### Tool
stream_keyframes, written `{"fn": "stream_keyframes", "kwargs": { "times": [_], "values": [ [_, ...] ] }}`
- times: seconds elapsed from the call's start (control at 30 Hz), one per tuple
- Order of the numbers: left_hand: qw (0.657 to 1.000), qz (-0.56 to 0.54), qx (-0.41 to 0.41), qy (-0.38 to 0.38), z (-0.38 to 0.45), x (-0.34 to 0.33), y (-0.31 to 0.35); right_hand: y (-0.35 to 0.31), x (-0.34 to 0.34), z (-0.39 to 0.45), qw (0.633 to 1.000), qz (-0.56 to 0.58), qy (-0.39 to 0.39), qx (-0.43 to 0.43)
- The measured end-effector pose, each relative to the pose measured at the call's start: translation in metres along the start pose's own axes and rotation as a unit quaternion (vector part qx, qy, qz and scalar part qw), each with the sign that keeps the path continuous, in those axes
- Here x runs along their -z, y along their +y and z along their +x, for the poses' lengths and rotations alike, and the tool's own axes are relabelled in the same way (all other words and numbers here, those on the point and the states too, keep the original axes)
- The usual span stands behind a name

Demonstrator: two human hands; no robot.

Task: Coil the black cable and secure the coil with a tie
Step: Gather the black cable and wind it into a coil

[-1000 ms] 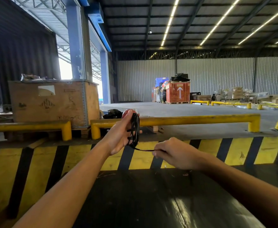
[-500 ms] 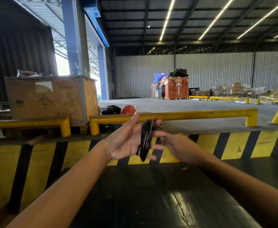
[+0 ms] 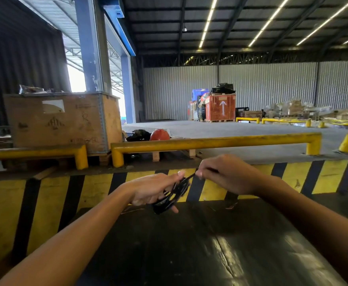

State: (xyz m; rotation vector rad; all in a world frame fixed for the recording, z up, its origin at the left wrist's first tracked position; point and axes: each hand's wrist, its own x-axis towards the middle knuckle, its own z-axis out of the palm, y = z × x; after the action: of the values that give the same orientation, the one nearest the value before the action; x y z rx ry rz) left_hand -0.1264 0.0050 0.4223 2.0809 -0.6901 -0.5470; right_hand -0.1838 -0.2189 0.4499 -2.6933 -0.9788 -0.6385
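1. The left hand (image 3: 151, 189) holds the cable (image 3: 172, 195), a small coil of thin black loops, between thumb and curled fingers; its grip is closed around the coil.
2. The coil sits tilted, upper end toward the right hand (image 3: 227, 174), lower end poking out below the left fingers. It is blurred, so the number of loops cannot be told.
3. The right hand's grip is pinched tight on a thin black strand (image 3: 190, 176) that runs taut from the coil's top to its fingertips. Whether that strand is the cable's end or a tie cannot be told.
4. Both hands hang in the air, close together, above the far edge of the worktop (image 3: 189, 254), a dark, glossy surface with a scuffed seam running down it.
5. Past the worktop lies a band of slanted yellow and black stripes (image 3: 98, 188), its paint worn.
6. Behind it runs a round yellow steel rail (image 3: 210, 142) with bent-down ends; a second one (image 3: 34, 152) stands to the left.
7. A large plywood crate (image 3: 61, 120) with metal corner strips stands on a pallet behind the left rail.
8. An orange rounded helmet (image 3: 159, 134) lies on the concrete floor beside a dark bundle (image 3: 138, 135).
9. At the far corrugated metal wall stands a red crate (image 3: 220, 107) marked with a white arrow.
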Motion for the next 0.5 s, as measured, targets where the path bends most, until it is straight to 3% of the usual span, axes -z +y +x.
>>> {"fn": "stream_keyframes", "kwargs": {
  "times": [0.07,0.13,0.17,0.23,0.33,0.4,0.5],
  "values": [
    [0.995,-0.05,-0.007,-0.09,-0.003,-0.005,0.003,0.011,-0.004,0.001,0.998,0.034,0.041,-0.017],
    [0.985,-0.083,-0.029,-0.15,-0.006,-0.008,0.01,0.017,-0.019,-0.002,0.984,0.149,0.073,-0.06],
    [0.981,-0.096,-0.04,-0.164,-0.008,-0.01,0.014,0.017,-0.028,-0.005,0.962,0.237,0.096,-0.094],
    [0.972,-0.14,-0.073,-0.175,-0.011,-0.017,0.021,0.012,-0.046,-0.011,0.872,0.438,0.145,-0.163],
    [0.955,-0.209,-0.148,-0.147,-0.014,-0.028,0.028,-0.006,-0.069,-0.018,0.726,0.641,0.161,-0.189],
    [0.95,-0.249,-0.169,-0.086,-0.014,-0.034,0.031,-0.021,-0.078,-0.023,0.685,0.683,0.171,-0.186],
    [0.939,-0.303,-0.161,-0.006,-0.012,-0.042,0.032,-0.034,-0.087,-0.027,0.661,0.679,0.228,-0.223]
  ]
}}
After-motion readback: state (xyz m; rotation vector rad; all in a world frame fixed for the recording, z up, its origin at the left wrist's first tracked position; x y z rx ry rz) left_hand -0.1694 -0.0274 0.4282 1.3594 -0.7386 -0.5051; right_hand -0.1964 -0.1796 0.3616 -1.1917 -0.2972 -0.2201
